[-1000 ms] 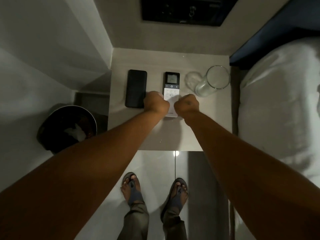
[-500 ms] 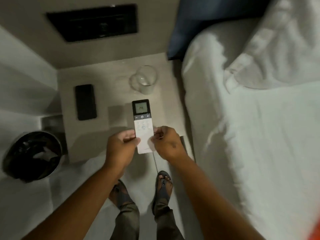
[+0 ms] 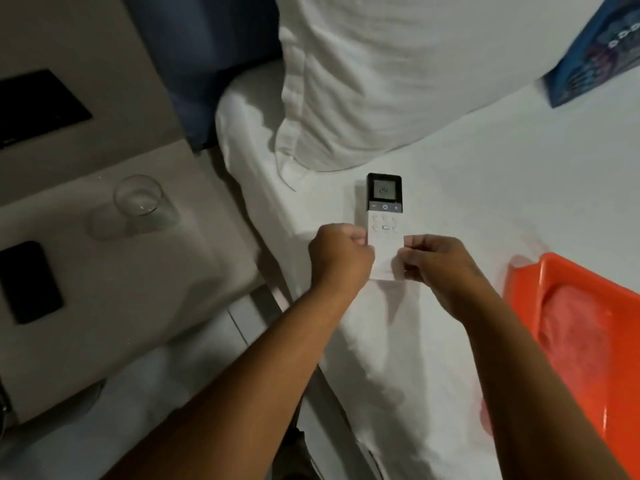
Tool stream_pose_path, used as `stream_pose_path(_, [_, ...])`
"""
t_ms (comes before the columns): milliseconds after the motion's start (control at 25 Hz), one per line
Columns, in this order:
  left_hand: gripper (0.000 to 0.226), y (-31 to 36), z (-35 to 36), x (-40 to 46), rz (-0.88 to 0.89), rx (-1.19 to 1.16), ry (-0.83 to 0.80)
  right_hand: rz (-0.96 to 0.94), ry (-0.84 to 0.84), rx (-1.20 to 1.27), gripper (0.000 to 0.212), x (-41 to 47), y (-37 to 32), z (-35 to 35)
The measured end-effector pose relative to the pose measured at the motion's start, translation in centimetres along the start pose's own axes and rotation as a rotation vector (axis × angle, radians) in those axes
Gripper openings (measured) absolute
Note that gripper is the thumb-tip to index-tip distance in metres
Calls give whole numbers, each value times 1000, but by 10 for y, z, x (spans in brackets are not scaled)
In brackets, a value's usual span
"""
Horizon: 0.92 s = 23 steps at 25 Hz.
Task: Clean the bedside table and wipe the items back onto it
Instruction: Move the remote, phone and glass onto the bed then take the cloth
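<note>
- While both hands, left hand (image 3: 341, 256) and right hand (image 3: 438, 263), grip the remote (image 3: 384, 216) closed over the bed (image 3: 450, 209), clearing the bench (image 3: 131, 271) is underway
- Next: lay it down, fetch glass (image 3: 138, 199) and phone (image 3: 29, 282)

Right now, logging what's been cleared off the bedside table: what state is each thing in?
remote: display on, held over the bed by both hands
left hand: closed on remote
right hand: closed on remote
glass: upright on table, looks empty
phone: flat on table, screen dark
</note>
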State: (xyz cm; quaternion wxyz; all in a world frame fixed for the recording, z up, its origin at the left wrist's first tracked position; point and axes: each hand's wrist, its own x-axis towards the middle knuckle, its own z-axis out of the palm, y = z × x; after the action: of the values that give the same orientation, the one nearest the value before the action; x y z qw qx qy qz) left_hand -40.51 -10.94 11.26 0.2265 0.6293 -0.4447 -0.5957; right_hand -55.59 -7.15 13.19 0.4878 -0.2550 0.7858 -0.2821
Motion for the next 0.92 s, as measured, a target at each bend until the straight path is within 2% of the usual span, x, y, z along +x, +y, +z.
stream_pose_path(160, [37,-3,21,19,64,193,-7,39,15,-96,29,22,0,-4])
stream_pose_path(240, [37,-8,18,16,68,154,-3,48,79,-84,18,28,3,0])
stream_pose_path(280, [34,-14,8,13,56,110,-3,17,145,-97,10,28,4,3])
stream_pose_path(400, [24,-57,-68,8,30,7,92,-173,487,-201,24,14,-2,39])
stream_pose_path(440, [23,-78,-106,7,11,37,171,-231,527,-160,25,9,-9,66])
stream_pose_path(480, [22,-102,-149,6,-23,95,267,-278,475,-77,23,4,-15,106])
stream_pose_path(600, [26,-177,-286,-2,-222,291,530,-231,82,112,12,-12,-22,265])
stream_pose_path(720, [29,-235,-383,-1,-372,303,663,-138,-284,-40,14,-23,-16,413])
stream_pose_path(840, [29,-270,-432,10,-412,460,586,-230,-376,-373,8,-18,-16,515])
stream_pose_path(920, [33,-282,-445,24,-412,455,590,-230,-344,-502,24,-6,-18,558])
